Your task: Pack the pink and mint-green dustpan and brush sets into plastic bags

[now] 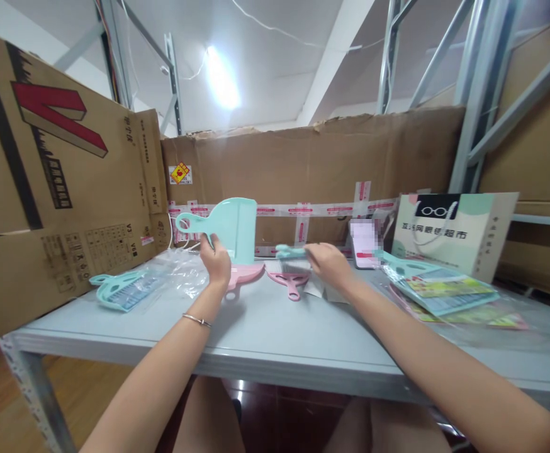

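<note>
Raised over the table, a mint-green dustpan (235, 229) is gripped near its looped handle by my left hand (216, 259). My right hand (329, 263) is closed around a mint-green hand brush (294, 253), whose pale bristles point down. Below and between my hands lie a pink dustpan (247, 273), partly hidden behind my left hand, and a pink hand brush (292, 283) with its handle toward me. Another mint dustpan with a brush (124, 290) lies to the left of my left hand.
Clear plastic wrap (183, 270) lies behind my left forearm. On the right are bagged dustpan sets (449, 290), a propped phone (365, 242) and a paper bag (449, 233). Cardboard boxes (279, 167) wall the back, with another box (67, 189) at left. The table's front edge (275, 365) is near me.
</note>
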`<action>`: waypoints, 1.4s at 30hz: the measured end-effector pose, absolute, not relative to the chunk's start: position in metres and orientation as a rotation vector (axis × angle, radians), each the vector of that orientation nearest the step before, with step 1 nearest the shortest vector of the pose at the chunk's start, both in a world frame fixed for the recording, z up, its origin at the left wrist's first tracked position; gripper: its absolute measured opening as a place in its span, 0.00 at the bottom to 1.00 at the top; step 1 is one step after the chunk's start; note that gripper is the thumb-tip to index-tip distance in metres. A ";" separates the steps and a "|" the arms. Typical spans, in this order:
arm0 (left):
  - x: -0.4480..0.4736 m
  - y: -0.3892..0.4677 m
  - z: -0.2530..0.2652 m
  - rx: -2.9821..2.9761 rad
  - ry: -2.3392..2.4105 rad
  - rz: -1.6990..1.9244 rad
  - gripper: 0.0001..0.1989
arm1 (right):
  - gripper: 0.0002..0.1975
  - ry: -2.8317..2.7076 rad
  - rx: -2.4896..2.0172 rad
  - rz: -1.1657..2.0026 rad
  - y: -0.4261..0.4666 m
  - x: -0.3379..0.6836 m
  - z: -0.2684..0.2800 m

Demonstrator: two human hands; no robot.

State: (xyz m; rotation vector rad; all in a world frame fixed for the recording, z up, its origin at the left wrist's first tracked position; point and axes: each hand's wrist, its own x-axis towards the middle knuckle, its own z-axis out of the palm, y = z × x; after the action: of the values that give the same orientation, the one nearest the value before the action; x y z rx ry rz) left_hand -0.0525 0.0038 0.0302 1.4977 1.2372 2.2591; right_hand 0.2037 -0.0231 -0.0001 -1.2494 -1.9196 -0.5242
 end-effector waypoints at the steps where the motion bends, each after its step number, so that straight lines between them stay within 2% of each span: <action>1: -0.052 0.003 0.031 1.470 1.260 2.314 0.17 | 0.11 -1.755 -1.156 -0.468 -0.027 0.204 0.005; 3: -0.050 0.002 0.032 1.434 1.294 2.347 0.15 | 0.12 -1.484 -0.976 -0.316 -0.037 0.202 0.015; 6: -0.042 0.001 0.030 1.548 1.218 2.102 0.14 | 0.13 -1.423 -0.820 -0.064 -0.050 0.190 0.022; 11: -0.023 -0.005 0.022 1.632 0.986 1.538 0.24 | 0.12 -1.594 -0.873 0.153 -0.056 0.160 0.012; 14: -0.017 -0.014 0.020 1.809 0.864 1.347 0.27 | 0.11 -1.553 -0.874 0.117 -0.055 0.151 0.006; 17: -0.014 -0.023 0.020 1.983 0.782 1.212 0.24 | 0.10 -1.472 -0.901 -0.006 -0.052 0.148 0.003; 26: -0.013 -0.025 0.017 2.018 0.830 1.109 0.21 | 0.09 -1.720 -1.083 -0.465 -0.050 0.156 0.004; 29: -0.015 -0.026 0.018 2.034 0.798 1.036 0.20 | 0.06 -1.707 -1.129 -0.477 -0.054 0.159 0.010; 31: -0.016 -0.028 0.020 2.056 0.783 0.973 0.20 | 0.07 -1.675 -1.098 -0.289 -0.053 0.162 0.014; 34: -0.018 -0.030 0.022 2.081 0.798 0.848 0.20 | 0.12 -1.615 -1.061 0.270 -0.049 0.166 0.019; 38: -0.018 -0.031 0.021 2.141 0.755 0.737 0.20 | 0.14 -1.504 -1.047 0.935 -0.047 0.175 0.022; 42: -0.016 -0.032 0.019 2.260 0.732 0.625 0.21 | 0.15 -1.477 -1.077 1.220 -0.045 0.183 0.019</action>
State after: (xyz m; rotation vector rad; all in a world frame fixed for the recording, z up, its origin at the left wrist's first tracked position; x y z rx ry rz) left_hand -0.0162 -0.0315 0.0190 2.2595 0.7320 0.6253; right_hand 0.1830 -0.0451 0.0189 -1.0775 -1.4770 1.2200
